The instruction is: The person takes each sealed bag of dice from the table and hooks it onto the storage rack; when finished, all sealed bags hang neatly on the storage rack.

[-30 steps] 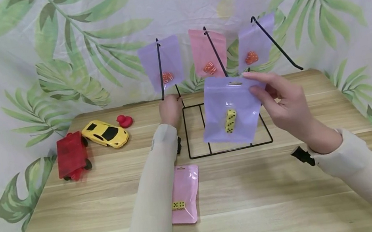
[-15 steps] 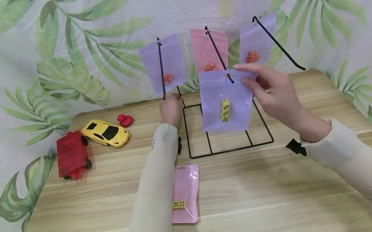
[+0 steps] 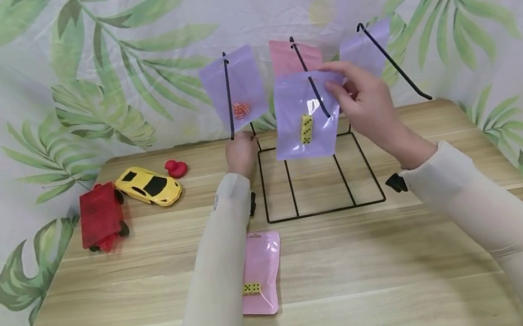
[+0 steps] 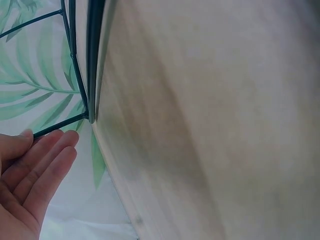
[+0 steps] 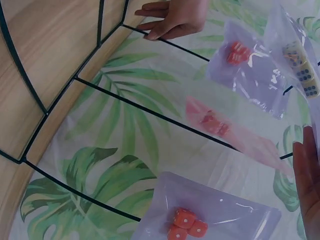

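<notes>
My right hand (image 3: 368, 105) pinches the top right corner of a purple zip bag (image 3: 288, 125) with yellow dice (image 3: 306, 129) inside. The front part of the rack's middle hook (image 3: 319, 99) passes through the bag's top and shows in front of it. Behind it on that hook hangs a pink bag (image 3: 282, 57); its red dice (image 5: 215, 123) show in the right wrist view. My left hand (image 3: 241, 155) holds an upright wire (image 4: 60, 124) of the black wire rack (image 3: 326, 212) between thumb and fingers. Purple bags with red dice hang from the left hook (image 3: 229, 97) and right hook (image 3: 391, 62).
A pink bag (image 3: 264, 258) with yellow dice lies on the table, partly behind my left sleeve. At the left stand a red toy vehicle (image 3: 99, 215), a yellow toy car (image 3: 151, 188) and a small red duck (image 3: 176, 169). A leaf-patterned cloth (image 3: 169, 86) hangs behind.
My right hand has moved up, back and slightly left with the purple bag, whose top has passed over the middle hook's tip and along it. The left hand stays on the rack.
</notes>
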`<state>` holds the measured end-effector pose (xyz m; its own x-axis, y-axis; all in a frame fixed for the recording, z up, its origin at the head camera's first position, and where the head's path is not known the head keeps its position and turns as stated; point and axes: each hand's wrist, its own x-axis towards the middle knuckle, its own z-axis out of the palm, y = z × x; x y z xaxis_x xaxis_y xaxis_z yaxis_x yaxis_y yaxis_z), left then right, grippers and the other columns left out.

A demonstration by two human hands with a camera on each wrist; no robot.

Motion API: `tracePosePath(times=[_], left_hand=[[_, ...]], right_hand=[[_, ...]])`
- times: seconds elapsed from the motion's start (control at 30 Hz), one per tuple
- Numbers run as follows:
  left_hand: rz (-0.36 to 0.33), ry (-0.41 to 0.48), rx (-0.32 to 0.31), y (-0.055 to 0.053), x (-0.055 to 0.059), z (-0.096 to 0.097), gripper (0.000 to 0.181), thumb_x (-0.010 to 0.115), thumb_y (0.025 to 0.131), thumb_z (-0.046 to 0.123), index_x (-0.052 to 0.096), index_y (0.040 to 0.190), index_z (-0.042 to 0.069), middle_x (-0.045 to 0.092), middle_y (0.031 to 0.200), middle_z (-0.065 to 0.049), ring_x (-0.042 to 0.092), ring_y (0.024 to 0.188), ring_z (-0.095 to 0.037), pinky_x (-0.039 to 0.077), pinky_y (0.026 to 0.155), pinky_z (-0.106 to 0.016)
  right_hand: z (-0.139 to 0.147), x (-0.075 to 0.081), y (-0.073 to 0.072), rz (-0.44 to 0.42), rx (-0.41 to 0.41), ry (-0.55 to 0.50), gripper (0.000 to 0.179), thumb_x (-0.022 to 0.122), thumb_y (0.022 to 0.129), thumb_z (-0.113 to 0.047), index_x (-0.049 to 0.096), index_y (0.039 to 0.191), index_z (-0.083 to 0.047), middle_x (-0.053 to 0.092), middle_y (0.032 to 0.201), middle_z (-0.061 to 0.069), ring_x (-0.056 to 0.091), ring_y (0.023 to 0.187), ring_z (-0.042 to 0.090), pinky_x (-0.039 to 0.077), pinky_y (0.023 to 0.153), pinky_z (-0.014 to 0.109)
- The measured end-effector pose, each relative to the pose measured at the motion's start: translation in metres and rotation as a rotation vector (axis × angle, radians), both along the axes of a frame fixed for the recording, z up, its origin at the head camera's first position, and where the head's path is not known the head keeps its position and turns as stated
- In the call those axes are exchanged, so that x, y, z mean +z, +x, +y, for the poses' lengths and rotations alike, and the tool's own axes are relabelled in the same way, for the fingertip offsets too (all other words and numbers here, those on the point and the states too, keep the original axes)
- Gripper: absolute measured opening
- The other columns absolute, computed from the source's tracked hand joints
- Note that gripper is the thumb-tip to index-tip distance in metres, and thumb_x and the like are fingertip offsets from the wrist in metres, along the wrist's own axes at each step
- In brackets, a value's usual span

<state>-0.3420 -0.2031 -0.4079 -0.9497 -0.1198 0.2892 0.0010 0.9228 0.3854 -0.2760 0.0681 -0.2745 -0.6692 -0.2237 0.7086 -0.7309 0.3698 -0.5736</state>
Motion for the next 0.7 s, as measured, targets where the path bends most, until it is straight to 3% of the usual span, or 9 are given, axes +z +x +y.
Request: tracePosePath(times=[0.13, 0.27, 0.47, 0.7], left_hand=[[0.019, -0.027, 0.001, 0.002, -0.001, 0.001, 0.024, 0.059, 0.100, 0.022, 0.077, 0.107, 0.008, 0.076, 0.106, -0.009, 0.072, 0.097, -0.029, 0.055, 0.086, -0.044], [0.017, 0.011, 0.019, 0.004, 0.001, 0.003, 0.023, 0.058, 0.099, 0.019, 0.078, 0.103, 0.008, 0.076, 0.103, -0.010, 0.072, 0.094, -0.032, 0.055, 0.084, -0.045], [0.009, 0.028, 0.027, 0.006, 0.004, 0.005, 0.022, 0.059, 0.099, 0.020, 0.078, 0.104, 0.008, 0.076, 0.104, -0.011, 0.071, 0.095, -0.033, 0.055, 0.086, -0.045], [0.010, -0.002, 0.015, 0.006, 0.004, 0.003, 0.024, 0.059, 0.100, 0.022, 0.076, 0.110, 0.008, 0.075, 0.111, -0.008, 0.071, 0.102, -0.029, 0.054, 0.092, -0.041]], right_hand=[[-0.006, 0.002, -0.012, -0.005, -0.047, 0.019, 0.028, 0.061, 0.099, -0.013, 0.067, 0.126, -0.015, 0.070, 0.096, 0.010, 0.050, 0.057, -0.001, 0.037, 0.049, 0.013], [-0.010, 0.005, -0.020, 0.005, -0.123, 0.060, 0.028, 0.060, 0.100, -0.018, 0.067, 0.127, -0.018, 0.073, 0.107, 0.008, 0.053, 0.061, -0.002, 0.039, 0.055, 0.013], [-0.014, 0.007, -0.030, 0.022, -0.204, 0.106, 0.030, 0.058, 0.101, -0.023, 0.066, 0.129, -0.023, 0.072, 0.117, 0.002, 0.061, 0.069, 0.013, 0.038, 0.060, 0.014], [-0.018, 0.009, -0.038, 0.009, -0.208, 0.121, 0.031, 0.058, 0.101, -0.023, 0.064, 0.132, -0.026, 0.069, 0.127, -0.002, 0.070, 0.079, 0.021, 0.041, 0.064, 0.014]])
